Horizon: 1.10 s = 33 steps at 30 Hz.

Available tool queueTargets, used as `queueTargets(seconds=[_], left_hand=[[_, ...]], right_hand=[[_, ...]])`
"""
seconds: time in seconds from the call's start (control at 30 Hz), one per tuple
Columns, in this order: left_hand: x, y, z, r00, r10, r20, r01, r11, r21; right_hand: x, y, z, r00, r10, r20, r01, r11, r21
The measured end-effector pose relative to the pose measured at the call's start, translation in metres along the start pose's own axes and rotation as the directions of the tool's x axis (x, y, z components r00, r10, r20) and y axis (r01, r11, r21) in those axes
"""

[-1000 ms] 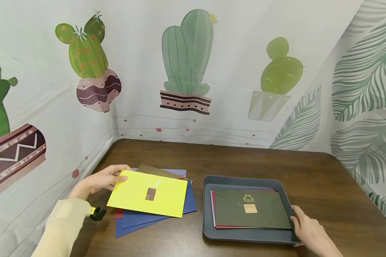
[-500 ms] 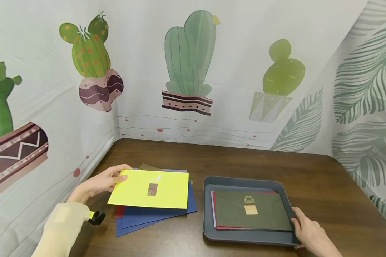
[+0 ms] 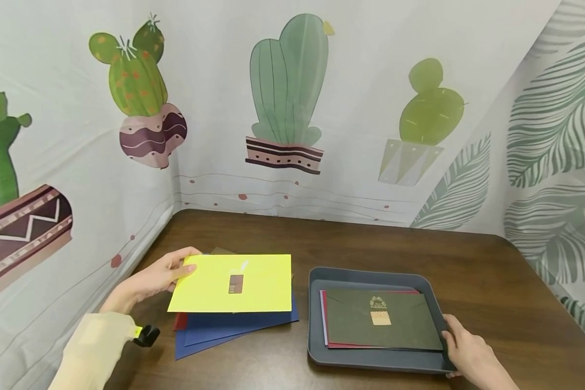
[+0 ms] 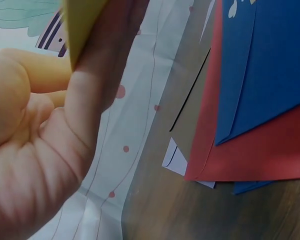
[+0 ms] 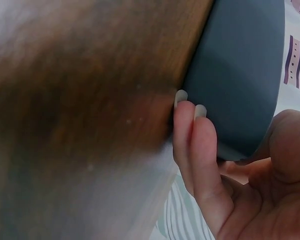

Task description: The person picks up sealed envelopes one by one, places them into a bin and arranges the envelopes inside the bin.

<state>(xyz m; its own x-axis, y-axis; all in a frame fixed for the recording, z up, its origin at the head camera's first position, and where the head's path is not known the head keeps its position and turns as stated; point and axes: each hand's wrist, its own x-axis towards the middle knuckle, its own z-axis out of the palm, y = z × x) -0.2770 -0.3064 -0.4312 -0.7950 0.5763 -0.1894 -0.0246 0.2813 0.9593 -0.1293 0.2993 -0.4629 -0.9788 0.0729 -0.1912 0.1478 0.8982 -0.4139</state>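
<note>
Between thumb and fingers my left hand (image 3: 163,273) pinches a yellow envelope (image 3: 263,284) by its left end. The envelope is raised over a loose pile and carries a small brown patch and a white feather mark. Under it show a blue envelope (image 3: 224,331) and a red envelope (image 4: 265,155); most of the pile is hidden in the head view. My right hand (image 3: 473,346) grips the right wall of a dark grey tray (image 3: 361,362), thumb over the rim and fingers low on the outside. In the tray a dark green envelope (image 3: 351,325) tops a small stack with red and lilac edges.
A brown wooden table (image 3: 390,244) carries the pile on the left and the tray on the right. White cloth (image 3: 214,108) printed with cacti hangs behind and along the left side. A black wrist device (image 3: 147,336) sits below the left sleeve.
The yellow envelope has shifted slightly right in my left hand, and its near edge has lifted, showing more of the blue envelopes below. My right hand keeps its grip on the tray.
</note>
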Motion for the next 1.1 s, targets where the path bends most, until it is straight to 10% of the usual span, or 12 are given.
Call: queueTargets(seconds=[1.1], left_hand=[[0.003,0.010,0.022,0.983,0.173,0.066,-0.165,0.981,-0.103]], right_hand=[[-0.002,0.001,0.000,0.999,-0.031,-0.044,0.031,1.000,0.003]])
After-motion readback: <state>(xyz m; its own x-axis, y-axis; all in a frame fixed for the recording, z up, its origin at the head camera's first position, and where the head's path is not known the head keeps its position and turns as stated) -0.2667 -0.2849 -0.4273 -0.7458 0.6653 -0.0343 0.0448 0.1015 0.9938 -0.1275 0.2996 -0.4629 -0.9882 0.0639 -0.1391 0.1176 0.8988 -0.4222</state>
